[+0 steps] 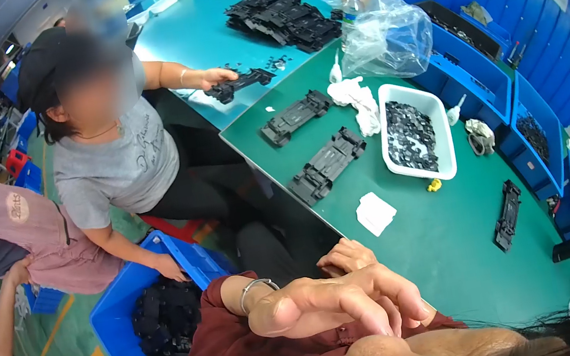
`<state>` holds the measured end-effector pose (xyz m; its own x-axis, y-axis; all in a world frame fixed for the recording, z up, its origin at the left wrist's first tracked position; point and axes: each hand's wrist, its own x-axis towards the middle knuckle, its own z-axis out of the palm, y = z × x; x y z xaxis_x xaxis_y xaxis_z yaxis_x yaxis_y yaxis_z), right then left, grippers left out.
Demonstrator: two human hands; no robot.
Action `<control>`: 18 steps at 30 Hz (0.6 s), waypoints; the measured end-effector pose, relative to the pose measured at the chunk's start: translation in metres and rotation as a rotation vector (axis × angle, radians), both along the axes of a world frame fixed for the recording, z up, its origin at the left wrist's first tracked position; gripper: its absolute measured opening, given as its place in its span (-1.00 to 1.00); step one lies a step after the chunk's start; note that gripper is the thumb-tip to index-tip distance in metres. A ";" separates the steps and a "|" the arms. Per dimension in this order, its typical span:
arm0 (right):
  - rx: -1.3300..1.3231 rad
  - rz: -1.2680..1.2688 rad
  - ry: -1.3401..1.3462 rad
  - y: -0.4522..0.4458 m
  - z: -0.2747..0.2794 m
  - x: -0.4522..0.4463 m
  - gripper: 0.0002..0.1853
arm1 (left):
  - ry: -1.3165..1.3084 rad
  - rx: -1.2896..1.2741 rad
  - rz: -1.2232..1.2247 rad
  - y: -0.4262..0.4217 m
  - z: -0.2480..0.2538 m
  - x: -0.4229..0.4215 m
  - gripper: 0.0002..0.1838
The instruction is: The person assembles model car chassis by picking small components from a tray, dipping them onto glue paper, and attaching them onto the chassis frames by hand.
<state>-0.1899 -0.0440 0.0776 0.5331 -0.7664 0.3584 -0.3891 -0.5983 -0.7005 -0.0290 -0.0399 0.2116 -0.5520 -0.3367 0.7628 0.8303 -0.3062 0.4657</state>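
Note:
My left hand [346, 302], with a metal bracelet at the wrist and a maroon sleeve behind it, is raised close to the camera. Its fingers are loosely bent and apart, and no object shows in them. Behind it my right hand [348, 254] is at the table's near edge; most of its fingers are hidden, so its grip is unclear. Beyond the hands a white piece of paper [376, 213] lies flat. Two black plastic chassis-like parts, one nearer [328, 165] and one farther [296, 117], lie on the green table [430, 244].
A white tub [450, 144] holds small black pieces. Another black part [507, 215] lies at right, near blue bins [534, 172]. A seated person [120, 152] at left holds a black part [239, 85], other hand at a blue crate [117, 331]. Black parts [282, 20] are piled farther back.

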 end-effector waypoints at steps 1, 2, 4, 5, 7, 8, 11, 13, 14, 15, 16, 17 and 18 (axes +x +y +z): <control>0.010 -0.019 0.009 0.002 0.000 -0.001 -0.83 | 0.009 0.010 -0.019 0.003 -0.001 -0.002 0.03; -0.021 0.015 -0.002 0.001 0.002 -0.002 -0.82 | 0.011 0.041 -0.052 0.006 -0.002 -0.003 0.05; -0.075 0.036 -0.002 0.001 0.007 -0.005 -0.80 | -0.009 0.022 -0.072 0.005 -0.002 -0.003 0.10; -0.067 0.017 0.016 0.004 0.016 -0.007 -0.81 | -0.067 0.033 -0.106 0.005 -0.001 0.001 0.11; -0.060 -0.009 0.030 0.011 0.028 -0.013 -0.83 | -0.111 0.042 -0.141 0.007 0.000 0.000 0.14; -0.050 -0.051 0.051 0.017 0.029 -0.018 -0.83 | -0.099 0.035 -0.173 0.007 -0.003 -0.002 0.14; -0.048 -0.072 0.033 0.027 0.033 -0.031 -0.86 | -0.036 0.062 -0.260 0.011 -0.008 -0.009 0.15; -0.015 -0.109 0.059 0.036 0.040 -0.042 -0.85 | -0.083 0.137 -0.374 0.016 -0.008 -0.009 0.14; 0.005 -0.126 0.045 0.039 0.045 -0.047 -0.84 | -0.093 0.096 -0.431 0.013 -0.006 -0.011 0.13; 0.016 -0.144 0.038 0.042 0.049 -0.052 -0.82 | -0.079 0.094 -0.442 0.015 -0.008 -0.014 0.14; 0.027 -0.164 0.030 0.045 0.052 -0.057 -0.81 | -0.066 0.092 -0.455 0.016 -0.011 -0.017 0.14; 0.049 -0.169 0.041 0.046 0.053 -0.064 -0.80 | -0.083 0.094 -0.447 0.015 -0.010 -0.018 0.08; 0.065 -0.177 0.025 0.047 0.056 -0.068 -0.81 | -0.030 0.147 -0.454 0.018 -0.013 -0.020 0.04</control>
<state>-0.2581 0.0033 0.1336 0.3956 -0.8702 0.2938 -0.5020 -0.4727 -0.7242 -0.0490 -0.0218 0.1983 -0.6895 -0.1595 0.7065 0.5841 -0.6992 0.4123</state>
